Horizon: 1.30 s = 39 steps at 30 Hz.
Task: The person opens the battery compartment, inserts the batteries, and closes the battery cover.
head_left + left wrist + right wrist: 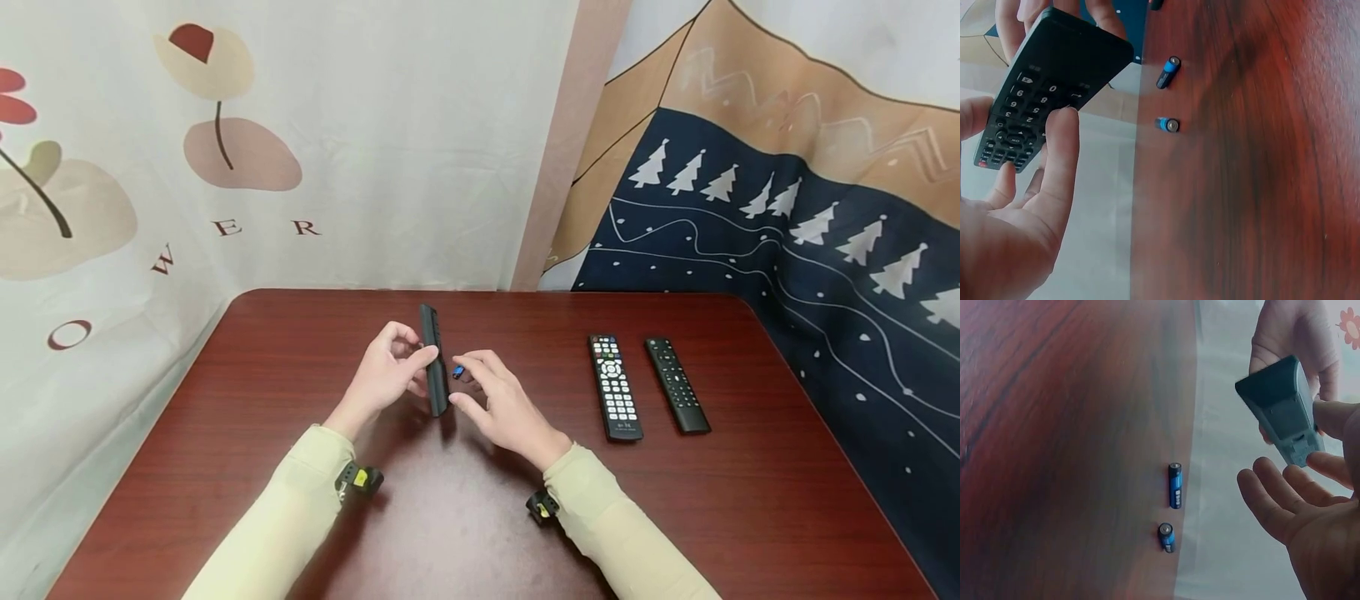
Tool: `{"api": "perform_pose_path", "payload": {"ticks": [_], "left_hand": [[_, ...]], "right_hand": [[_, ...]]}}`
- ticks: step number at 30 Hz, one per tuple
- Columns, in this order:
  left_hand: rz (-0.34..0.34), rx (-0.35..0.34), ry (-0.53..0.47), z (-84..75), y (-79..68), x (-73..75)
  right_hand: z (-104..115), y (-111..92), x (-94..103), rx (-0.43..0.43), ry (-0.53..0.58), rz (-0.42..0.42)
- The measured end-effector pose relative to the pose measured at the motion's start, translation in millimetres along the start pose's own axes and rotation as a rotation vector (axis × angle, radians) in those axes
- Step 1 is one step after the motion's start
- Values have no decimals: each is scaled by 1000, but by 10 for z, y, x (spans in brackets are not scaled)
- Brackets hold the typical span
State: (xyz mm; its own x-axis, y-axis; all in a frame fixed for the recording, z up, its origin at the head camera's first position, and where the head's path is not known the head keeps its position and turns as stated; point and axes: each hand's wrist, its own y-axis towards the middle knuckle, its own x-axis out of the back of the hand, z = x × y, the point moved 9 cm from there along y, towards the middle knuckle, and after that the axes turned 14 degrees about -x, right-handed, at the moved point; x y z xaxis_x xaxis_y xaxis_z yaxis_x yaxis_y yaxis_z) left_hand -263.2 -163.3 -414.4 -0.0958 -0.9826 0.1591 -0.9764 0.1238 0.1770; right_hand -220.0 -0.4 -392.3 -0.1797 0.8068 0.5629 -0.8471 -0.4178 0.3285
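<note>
My left hand [386, 367] holds a slim black remote control [435, 367] on edge above the table. Its keypad faces the left wrist camera, with the thumb [1062, 134] lying over the buttons. In the right wrist view the remote's plain back [1285, 412] shows. Close beside that back is my right hand [498, 400], fingers spread and loosely bent, gripping nothing visible; whether a fingertip touches the remote I cannot tell. Two blue-and-black batteries, one [1175, 485] longer in view and one [1166, 537] more end-on, lie on the table behind the hands.
On the right of the table lie a black remote with white buttons [615, 387] and a slimmer all-black remote [677, 385]. The reddish-brown table [487, 517] backs onto a printed curtain [405, 167]; a dark blue one [697, 225] hangs along the right.
</note>
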Motion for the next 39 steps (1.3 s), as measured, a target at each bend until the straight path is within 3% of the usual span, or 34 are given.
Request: {"api": "perform_pose_path", "payload": {"ticks": [9,28,39], "left_hand": [[-32,10,105,-11,7,148],[20,10,276,58,32,345],[56,-5,360,66,31,447]], "right_hand": [[-34,-17,104,-4,-67,-22],[-275,-50,247,-114,-120,-6],[-361,-83,340,-166,-87,-10]]}}
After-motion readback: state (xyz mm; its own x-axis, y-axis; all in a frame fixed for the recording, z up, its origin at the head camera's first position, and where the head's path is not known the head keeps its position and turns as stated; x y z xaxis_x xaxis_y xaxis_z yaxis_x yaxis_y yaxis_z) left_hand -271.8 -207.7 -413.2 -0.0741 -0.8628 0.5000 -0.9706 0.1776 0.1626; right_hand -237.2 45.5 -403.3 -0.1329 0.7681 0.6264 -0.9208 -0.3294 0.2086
